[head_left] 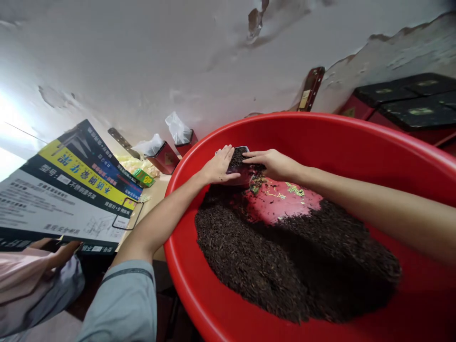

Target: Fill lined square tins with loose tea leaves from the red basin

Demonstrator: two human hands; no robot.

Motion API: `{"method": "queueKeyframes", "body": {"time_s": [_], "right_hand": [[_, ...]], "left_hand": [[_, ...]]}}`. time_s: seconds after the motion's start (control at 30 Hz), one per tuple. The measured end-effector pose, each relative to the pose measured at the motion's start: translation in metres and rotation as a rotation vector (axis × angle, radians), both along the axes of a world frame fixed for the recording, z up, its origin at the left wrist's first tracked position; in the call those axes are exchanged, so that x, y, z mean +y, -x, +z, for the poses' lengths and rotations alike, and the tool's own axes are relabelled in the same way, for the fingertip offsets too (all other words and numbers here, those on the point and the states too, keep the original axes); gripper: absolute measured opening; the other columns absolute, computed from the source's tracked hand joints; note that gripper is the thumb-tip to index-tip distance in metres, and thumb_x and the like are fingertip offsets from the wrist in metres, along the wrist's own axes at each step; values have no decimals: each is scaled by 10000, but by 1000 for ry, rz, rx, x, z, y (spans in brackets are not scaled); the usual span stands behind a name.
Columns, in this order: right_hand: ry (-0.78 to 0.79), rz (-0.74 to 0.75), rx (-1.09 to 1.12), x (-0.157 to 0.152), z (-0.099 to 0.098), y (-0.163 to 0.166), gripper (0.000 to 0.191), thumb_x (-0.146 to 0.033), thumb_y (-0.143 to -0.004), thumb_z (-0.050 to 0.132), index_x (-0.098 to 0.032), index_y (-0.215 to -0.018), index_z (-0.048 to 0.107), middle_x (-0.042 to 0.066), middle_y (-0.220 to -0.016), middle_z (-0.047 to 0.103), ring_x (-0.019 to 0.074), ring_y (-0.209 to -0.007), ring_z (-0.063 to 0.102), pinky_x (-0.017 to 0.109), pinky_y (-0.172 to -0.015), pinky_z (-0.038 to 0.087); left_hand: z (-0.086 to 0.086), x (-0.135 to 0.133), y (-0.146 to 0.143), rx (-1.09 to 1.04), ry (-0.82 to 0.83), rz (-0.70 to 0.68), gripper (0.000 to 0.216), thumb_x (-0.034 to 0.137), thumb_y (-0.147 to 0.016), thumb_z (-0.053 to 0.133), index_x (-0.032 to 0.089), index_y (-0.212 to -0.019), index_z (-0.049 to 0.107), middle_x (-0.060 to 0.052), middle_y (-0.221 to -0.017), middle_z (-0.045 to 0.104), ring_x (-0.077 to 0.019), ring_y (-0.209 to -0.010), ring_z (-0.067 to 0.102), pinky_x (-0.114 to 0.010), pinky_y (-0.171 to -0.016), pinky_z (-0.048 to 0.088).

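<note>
Small container [238, 159] full of dark loose tea, held between both hands at the far side of the red basin [356, 137].

Seen from the head camera, the left hand [219, 166] cups the container's near side with fingers spread along it, while the right hand [270, 162] lies curled over its top edge, fingers touching the tea inside. A broad heap of dark tea leaves [285, 256] covers the basin's near floor, with bare red bottom just beneath the hands. On the table to the left stand red tins [166, 159] with plastic liners and a printed cardboard box [67, 190]; another person's hand [64, 251] rests at its lower edge.
</note>
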State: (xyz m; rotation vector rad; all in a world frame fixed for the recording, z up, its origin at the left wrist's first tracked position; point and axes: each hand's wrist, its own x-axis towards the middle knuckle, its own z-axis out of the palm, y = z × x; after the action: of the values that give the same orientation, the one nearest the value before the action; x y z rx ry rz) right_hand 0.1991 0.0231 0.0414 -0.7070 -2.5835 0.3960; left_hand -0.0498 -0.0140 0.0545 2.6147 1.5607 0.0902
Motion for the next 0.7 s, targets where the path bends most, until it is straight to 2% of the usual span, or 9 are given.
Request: {"method": "queueKeyframes", "body": {"time_s": [0.1,0.23,0.3,0.37,0.43,0.5,0.53,0.63,0.7], "right_hand": [[32,31,43,-25,2,-14,636,59,-732,536,-202,-1258,780,100,-1455,657,286,-1297,673,441,-1134,545],[135,204,-56,-81,2,-24,495,29,-849,520,-206,-1170,815,114,-1235,776,239,-1129,751,374,-1041,580],[207,295,-249,-112,0,-25,437,-28,-880,580,-216,-1203,807,140,-1264,759,261,-1081,766,372,-965,600],[284,356,-443,-137,-3,-26,506,-183,-849,741,-245,-1351,739,191,-1432,661,328,-1078,766,419,-914,611],[355,370,-545,-155,-7,-27,749,-447,-802,827,-250,-1494,621,255,-1556,525,391,-1087,756,491,-904,606],[398,354,-540,-164,-11,-27,884,-690,-816,735,-217,-1543,562,292,-1584,466,418,-1140,732,551,-954,577],[399,344,-517,-166,-13,-27,895,-748,-842,670,-201,-1542,562,296,-1586,461,425,-1198,705,576,-1000,551],[353,312,-479,-165,-13,-27,865,-758,-877,624,-179,-1519,588,289,-1588,457,454,-1350,597,636,-1091,477],[332,281,-473,-162,-9,-27,850,-727,-874,656,-166,-1510,597,296,-1580,459,498,-1364,567,696,-1101,443]], "left_hand": [[0,0,-2,10,8,-20,986,584,-924,549,3,-1642,205,-285,-1740,103,-329,-1650,69,-492,-1337,107],[12,-6,-14,95,71,181,1146,729,-894,540,-35,-1651,145,-314,-1730,23,-379,-1641,-7,-539,-1333,39],[21,-6,-21,137,94,256,1224,798,-861,539,-43,-1653,135,-316,-1728,-19,-396,-1631,-65,-555,-1327,-7],[28,-2,-30,135,122,299,1178,816,-890,471,-10,-1664,146,-289,-1737,-38,-386,-1625,-101,-571,-1319,-33],[33,5,-40,79,125,319,985,739,-990,318,60,-1682,143,-227,-1756,-44,-338,-1632,-100,-577,-1317,-17],[33,14,-49,43,83,302,780,577,-1070,194,117,-1695,123,-164,-1773,-29,-277,-1646,-63,-563,-1321,12],[31,18,-52,60,56,286,717,506,-1086,182,136,-1697,131,-143,-1778,0,-258,-1652,-33,-557,-1322,20],[28,27,-54,209,39,253,645,397,-1089,241,146,-1683,227,-130,-1779,110,-255,-1657,40,-545,-1325,36],[29,30,-49,282,63,271,660,422,-1087,270,120,-1674,252,-150,-1775,127,-269,-1656,49,-537,-1326,57]]}}
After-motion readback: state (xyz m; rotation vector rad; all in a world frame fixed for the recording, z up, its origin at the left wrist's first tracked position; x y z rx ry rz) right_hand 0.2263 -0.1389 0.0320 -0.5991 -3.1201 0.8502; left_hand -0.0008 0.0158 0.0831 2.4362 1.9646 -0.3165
